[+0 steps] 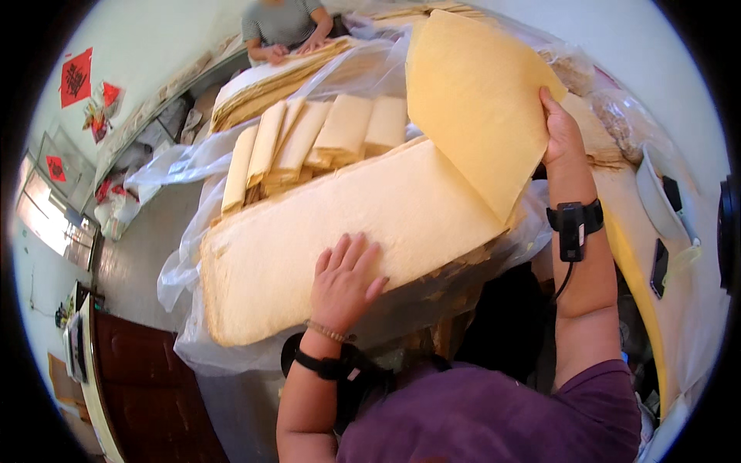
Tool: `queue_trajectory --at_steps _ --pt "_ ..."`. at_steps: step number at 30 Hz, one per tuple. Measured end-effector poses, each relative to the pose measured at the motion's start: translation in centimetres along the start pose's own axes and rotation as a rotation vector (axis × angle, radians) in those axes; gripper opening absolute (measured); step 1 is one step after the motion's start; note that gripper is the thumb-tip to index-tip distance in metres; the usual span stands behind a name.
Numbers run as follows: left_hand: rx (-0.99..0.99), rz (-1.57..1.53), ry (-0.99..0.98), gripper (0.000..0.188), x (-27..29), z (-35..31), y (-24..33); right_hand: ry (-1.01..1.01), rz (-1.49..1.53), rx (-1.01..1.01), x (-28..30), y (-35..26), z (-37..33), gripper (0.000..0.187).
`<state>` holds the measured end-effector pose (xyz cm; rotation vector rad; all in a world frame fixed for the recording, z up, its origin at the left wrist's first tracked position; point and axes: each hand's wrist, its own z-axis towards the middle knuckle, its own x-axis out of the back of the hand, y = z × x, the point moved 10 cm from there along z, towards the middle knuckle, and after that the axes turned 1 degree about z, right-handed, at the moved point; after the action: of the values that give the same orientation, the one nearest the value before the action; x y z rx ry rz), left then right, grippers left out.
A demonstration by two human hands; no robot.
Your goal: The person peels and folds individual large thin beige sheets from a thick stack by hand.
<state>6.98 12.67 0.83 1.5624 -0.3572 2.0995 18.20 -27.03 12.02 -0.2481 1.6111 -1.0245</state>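
A tall stack of large, pale yellow, flexible sheets (285,255) lies slantwise in front of me on clear plastic. My left hand (345,282) rests flat on the top sheet near its front edge, fingers outstretched and holding nothing. At the stack's right end, my right hand (562,131) grips the edge of a deeper yellow sheet (482,108) between thumb and fingers. That sheet is raised, its lower corner touching the right end of the stack. My right fingers are partly hidden behind it. Folded yellow bundles (309,139) lie just beyond the stack.
Across the table a person (282,27) has both hands on another sheet pile (239,92). Clear plastic (185,166) drapes over the edges. On the right are a white basin (656,193) and a phone (659,268). A dark red cabinet (147,378) stands at lower left.
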Motion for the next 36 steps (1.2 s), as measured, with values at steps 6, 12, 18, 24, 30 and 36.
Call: queue_trajectory --at_steps 6,12,18,24,30,36 --pt "-0.001 0.007 -0.003 0.057 0.9 -0.1 0.1 0.030 -0.018 0.158 0.5 -8.9 2.0 0.037" --pt "-0.013 -0.003 -0.009 0.056 0.6 0.0 0.7 0.136 -0.009 0.212 6.2 -15.3 3.9 0.034" --pt "-0.039 0.055 0.035 0.056 0.6 0.0 0.4 0.294 -0.008 0.176 12.5 -17.1 6.6 0.036" --pt "-0.044 0.037 0.022 0.055 0.8 0.2 0.7 0.318 0.075 0.157 16.1 -20.1 7.9 0.037" --pt "-0.017 0.000 0.013 0.055 0.8 0.1 0.7 0.285 -0.103 0.278 12.5 -21.8 4.5 0.039" --pt "0.034 -0.219 -0.001 0.063 1.2 0.0 -0.5 0.022 -0.516 0.343 -1.9 -10.8 -6.9 0.026"
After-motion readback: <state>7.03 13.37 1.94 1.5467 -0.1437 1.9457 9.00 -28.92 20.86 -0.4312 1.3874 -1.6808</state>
